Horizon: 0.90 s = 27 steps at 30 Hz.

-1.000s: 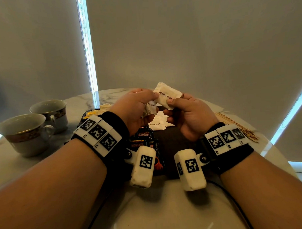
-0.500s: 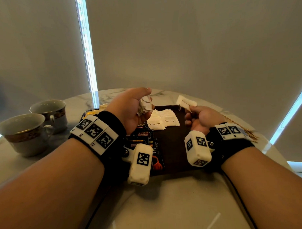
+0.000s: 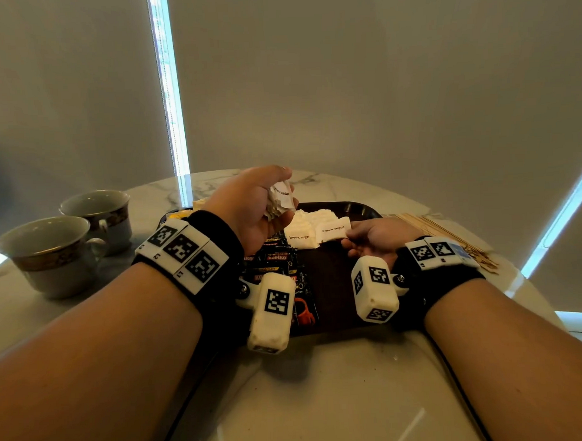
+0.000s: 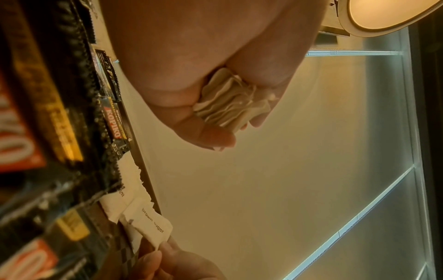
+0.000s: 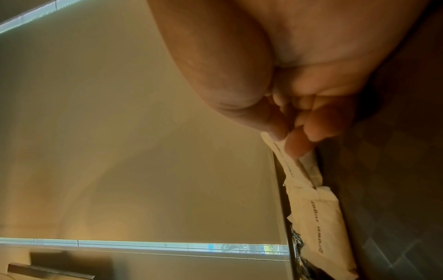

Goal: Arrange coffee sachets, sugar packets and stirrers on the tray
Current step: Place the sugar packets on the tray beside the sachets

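Right hand [image 3: 376, 238] pinches one brown sugar packet [image 3: 333, 229] by its short edge, thumb over fingertip, and has it low over the tray [image 3: 358, 208], just beside the packets already lying there [image 3: 300, 236]. Can't tell from the wrist views whether its far end is touching down yet.

Left hand [image 3: 253, 205] is curled around a bunch of packets [image 4: 230, 102], edges fanned between thumb and fingers, held above the tray's far-left part.

Coffee sachets [image 3: 277, 257] lie on the tray's left side, overlapping. Stirrers [image 3: 448, 234] sit on the table right of the tray, not loaded.

Handling, my read:
- Sugar packets: light paper, soft, loose grains inside, so they sag and shift when held at one end. An edge pinch is fine for placing; squeezing the middle just bulges it. Crimped ends give the best grip. Paper can tear if pulled against the bunch.
- The bunch in the left hand will likely slip apart if the grip eases; peel from the top.
- Sachets: glossy film, slick, stiffer than the paper. They slide on each other, so take them by the sealed edge.
- Stirrers: thin wood, light, likely roll and snap; gather them as a bundle near the middle.
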### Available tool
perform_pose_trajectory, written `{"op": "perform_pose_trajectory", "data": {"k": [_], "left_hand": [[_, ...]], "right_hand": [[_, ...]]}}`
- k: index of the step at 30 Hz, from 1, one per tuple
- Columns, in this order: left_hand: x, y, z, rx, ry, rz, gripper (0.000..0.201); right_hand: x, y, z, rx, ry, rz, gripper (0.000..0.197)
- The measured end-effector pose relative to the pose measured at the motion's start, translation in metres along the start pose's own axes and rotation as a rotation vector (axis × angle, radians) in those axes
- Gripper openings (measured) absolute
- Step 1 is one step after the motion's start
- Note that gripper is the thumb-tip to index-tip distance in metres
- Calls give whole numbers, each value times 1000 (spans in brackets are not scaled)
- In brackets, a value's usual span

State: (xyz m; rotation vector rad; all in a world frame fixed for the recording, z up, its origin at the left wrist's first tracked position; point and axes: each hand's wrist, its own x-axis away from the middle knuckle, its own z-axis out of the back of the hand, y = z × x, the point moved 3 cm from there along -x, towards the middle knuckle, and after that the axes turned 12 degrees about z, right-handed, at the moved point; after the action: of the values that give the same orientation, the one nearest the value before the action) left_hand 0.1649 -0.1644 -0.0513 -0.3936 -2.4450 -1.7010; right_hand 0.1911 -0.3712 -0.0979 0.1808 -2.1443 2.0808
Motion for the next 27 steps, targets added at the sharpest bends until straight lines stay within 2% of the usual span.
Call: {"op": "perform_pose_trajectory", "data": {"k": [21, 27], "left_hand": [[0, -2, -1, -21, 7, 12, 20], [-1, -1, -1, -15, 2, 22, 20]], "right_hand": [[-3, -2, -1, 136, 0, 16, 42], [-4, 1, -2, 77, 27, 45, 40]]}}
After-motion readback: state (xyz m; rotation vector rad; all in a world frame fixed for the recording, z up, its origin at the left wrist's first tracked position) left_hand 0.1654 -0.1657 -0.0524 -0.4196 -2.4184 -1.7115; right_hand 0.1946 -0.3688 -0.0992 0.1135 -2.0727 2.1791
